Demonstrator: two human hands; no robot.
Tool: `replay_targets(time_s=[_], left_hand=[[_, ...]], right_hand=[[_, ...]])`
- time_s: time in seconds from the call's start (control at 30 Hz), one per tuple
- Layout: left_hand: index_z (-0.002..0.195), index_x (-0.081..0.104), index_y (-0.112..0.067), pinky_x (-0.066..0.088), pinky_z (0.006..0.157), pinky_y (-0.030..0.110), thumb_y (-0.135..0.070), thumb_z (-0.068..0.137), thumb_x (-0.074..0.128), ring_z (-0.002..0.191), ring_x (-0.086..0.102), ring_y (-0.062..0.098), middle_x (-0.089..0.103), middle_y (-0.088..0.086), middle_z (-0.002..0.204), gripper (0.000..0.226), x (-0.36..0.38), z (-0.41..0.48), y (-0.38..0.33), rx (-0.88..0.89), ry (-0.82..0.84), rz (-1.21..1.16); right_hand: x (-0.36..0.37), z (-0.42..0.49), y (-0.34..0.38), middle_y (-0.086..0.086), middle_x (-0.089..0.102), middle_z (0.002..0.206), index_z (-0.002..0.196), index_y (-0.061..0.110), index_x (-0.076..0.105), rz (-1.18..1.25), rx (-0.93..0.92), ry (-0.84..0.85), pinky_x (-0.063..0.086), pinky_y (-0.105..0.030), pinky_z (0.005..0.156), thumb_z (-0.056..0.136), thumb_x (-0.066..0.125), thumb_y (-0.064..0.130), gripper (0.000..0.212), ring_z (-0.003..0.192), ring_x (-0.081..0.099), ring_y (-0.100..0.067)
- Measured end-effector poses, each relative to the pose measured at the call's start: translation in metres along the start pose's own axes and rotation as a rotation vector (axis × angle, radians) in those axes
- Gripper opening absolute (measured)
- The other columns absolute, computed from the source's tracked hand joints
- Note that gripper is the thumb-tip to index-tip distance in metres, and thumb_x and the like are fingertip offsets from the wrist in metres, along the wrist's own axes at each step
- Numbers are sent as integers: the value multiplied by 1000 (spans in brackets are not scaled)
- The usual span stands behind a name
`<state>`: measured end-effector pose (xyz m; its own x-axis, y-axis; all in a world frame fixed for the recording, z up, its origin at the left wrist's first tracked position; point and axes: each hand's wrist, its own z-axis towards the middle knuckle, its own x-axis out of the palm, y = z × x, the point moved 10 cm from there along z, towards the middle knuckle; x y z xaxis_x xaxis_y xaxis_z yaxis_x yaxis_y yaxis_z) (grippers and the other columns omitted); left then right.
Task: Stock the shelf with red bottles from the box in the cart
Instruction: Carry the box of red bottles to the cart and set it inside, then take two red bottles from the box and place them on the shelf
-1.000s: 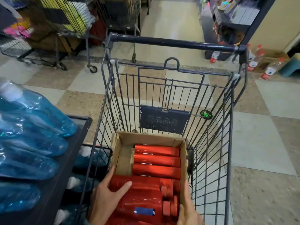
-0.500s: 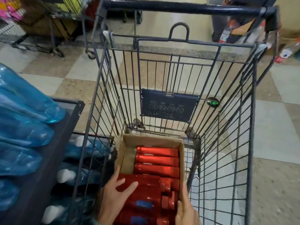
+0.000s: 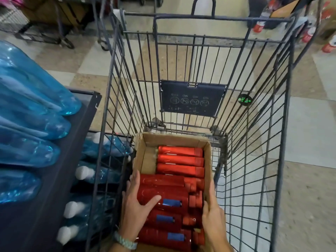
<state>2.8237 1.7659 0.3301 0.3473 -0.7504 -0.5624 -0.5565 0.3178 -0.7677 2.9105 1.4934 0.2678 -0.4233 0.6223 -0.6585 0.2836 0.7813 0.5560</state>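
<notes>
Stock: red bottles point(image 3: 180, 160) lie sideways in box point(image 3: 174, 140) on cart point(image 3: 192, 99) floor | left hand point(image 3: 136, 204) cups top bottle point(image 3: 172, 195) at its base, thumb over it | right hand point(image 3: 213, 217), fingers straight, braces cap end, probably to lift it level.

Glossy red plastic bottles point(image 3: 163, 197), matt brown cardboard box point(image 3: 174, 140), dark metal wire cart point(image 3: 254, 115), translucent blue plastic bottles point(image 3: 36, 99)
</notes>
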Motion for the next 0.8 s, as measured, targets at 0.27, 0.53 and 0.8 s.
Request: replay_targets(time_s=[0.27, 0.53, 0.8], left_hand=[[144, 14, -54, 30, 115, 40, -36, 70, 82, 139, 28, 0, 30, -17, 151, 102, 4, -27, 5, 30, 139, -92], [149, -2, -45, 17, 119, 41, -55, 60, 81, 142, 23, 2, 32, -9, 152, 121, 57, -1, -20, 234, 406, 195], [146, -13, -44, 20, 108, 25, -67, 52, 76, 131, 38, 5, 47, -17, 140, 131, 91, 4, -21, 379, 516, 553]], right_hand=[[-38, -31, 20, 0, 43, 156, 155, 26, 33, 208, -64, -157, 30, -35, 118, 101, 43, 2, 59, 145, 38, -20], [-24, -81, 44, 6, 61, 128, 133, 34, 53, 366, -204, -69, 38, -4, 100, 101, 44, -1, 49, 118, 54, 10], [25, -103, 7, 15, 65, 113, 128, 72, 32, 397, -16, 45, 50, -34, 100, 99, 55, 15, 68, 109, 62, -3]])
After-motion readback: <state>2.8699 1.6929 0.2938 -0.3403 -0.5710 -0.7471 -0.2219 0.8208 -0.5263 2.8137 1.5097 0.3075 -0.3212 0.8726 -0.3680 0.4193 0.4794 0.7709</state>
